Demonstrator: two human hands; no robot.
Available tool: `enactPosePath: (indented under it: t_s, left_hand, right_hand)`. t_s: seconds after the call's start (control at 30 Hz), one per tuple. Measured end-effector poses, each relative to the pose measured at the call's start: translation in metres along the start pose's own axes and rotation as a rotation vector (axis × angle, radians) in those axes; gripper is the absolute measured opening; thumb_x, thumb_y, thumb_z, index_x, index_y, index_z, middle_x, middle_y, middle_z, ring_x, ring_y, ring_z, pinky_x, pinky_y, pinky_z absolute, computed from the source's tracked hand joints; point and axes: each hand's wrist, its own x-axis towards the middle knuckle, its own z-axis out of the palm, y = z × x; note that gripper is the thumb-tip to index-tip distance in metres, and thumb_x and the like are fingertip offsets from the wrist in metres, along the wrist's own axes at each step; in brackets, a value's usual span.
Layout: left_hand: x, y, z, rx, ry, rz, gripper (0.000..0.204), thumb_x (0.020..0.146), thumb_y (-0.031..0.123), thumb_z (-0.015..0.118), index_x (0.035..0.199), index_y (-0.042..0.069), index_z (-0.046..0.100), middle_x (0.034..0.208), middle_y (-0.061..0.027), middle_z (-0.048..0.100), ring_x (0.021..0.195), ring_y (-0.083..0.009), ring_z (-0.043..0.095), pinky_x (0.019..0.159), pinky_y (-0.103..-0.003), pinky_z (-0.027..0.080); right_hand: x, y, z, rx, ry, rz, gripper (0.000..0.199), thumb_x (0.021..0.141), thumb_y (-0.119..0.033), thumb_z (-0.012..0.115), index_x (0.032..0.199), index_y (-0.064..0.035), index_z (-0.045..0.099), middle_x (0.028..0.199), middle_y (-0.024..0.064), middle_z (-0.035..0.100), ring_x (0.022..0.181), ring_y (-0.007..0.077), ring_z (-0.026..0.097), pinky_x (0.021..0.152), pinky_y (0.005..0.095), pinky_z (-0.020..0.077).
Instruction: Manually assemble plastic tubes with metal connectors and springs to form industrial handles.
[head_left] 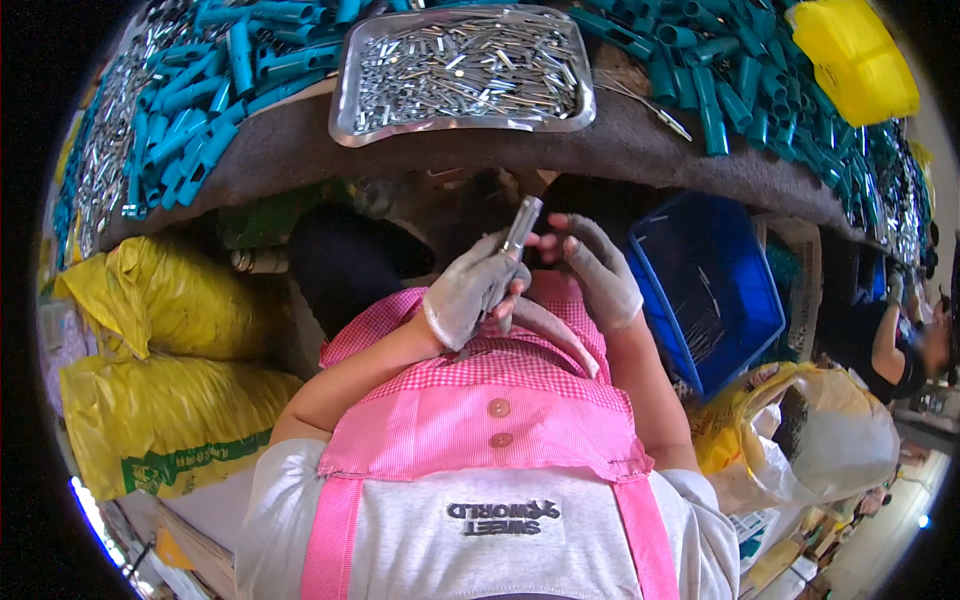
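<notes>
My left hand, in a pale work glove with bare fingertips, is wrapped round a shiny metal tube-like piece. The piece tilts up and to the right out of the fist; its lower part is hidden by the fingers. Just to its right is my right hand, gloved the same way, with fingers apart and pointing toward the piece. I see nothing held in it. Both hands are above my lap, over a pink checked apron. Beyond them on the bench is a metal tray full of small silvery rods.
Teal plastic sleeves lie heaped on both sides of the dark bench. A blue crate with thin metal pieces stands at right. Yellow sacks lie at left, an open sack at lower right. Another person sits far right.
</notes>
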Motion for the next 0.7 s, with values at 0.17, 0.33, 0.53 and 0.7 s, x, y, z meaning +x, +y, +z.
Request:
enactPosePath:
  t_s: [0.17,0.33,0.53,0.7]
  left_hand:
    - [0.007,0.002,0.013,0.033,-0.047,-0.242,0.025,0.092,0.019,0.042,0.112,0.004,0.046,0.075,-0.0048,0.051,0.048,-0.0082,0.042,0.039,-0.021,0.033]
    - [0.020,-0.004,0.021,0.121,0.125,-0.267,0.047,0.091,0.027,0.046,0.132,0.013,0.028,0.071,-0.0022,0.047,0.043,-0.0066,0.036,0.035,-0.019,0.025]
    - [0.030,-0.015,-0.001,0.050,0.165,-0.292,0.031,0.090,0.021,0.051,0.120,0.016,0.044,0.082,-0.0049,0.058,0.051,-0.0099,0.048,0.043,-0.020,0.033]
    - [0.044,-0.026,-0.011,-0.013,0.164,-0.387,0.030,0.090,0.020,0.053,0.119,0.017,0.046,0.083,-0.0061,0.058,0.050,-0.0109,0.047,0.043,-0.020,0.033]
  right_hand:
    - [0.003,0.014,-0.002,0.177,0.164,-0.014,0.032,0.089,-0.016,0.059,0.115,-0.0002,0.052,0.095,0.0084,0.061,0.086,0.0160,0.059,0.077,0.0281,0.0482]
    - [0.010,0.028,-0.032,-0.151,0.247,-0.204,0.032,0.086,-0.017,0.063,0.113,-0.0021,0.056,0.093,0.0055,0.063,0.085,0.0121,0.058,0.077,0.0252,0.0463]
    - [-0.064,0.049,-0.265,-0.831,1.006,0.001,0.030,0.082,-0.023,0.063,0.108,-0.0073,0.063,0.101,0.0119,0.066,0.091,0.0219,0.063,0.080,0.0329,0.0480]
    - [-0.134,0.117,-0.385,-1.290,0.892,0.675,0.019,0.074,-0.020,0.065,0.091,-0.0105,0.069,0.096,0.0108,0.067,0.089,0.0264,0.065,0.076,0.0344,0.0507]
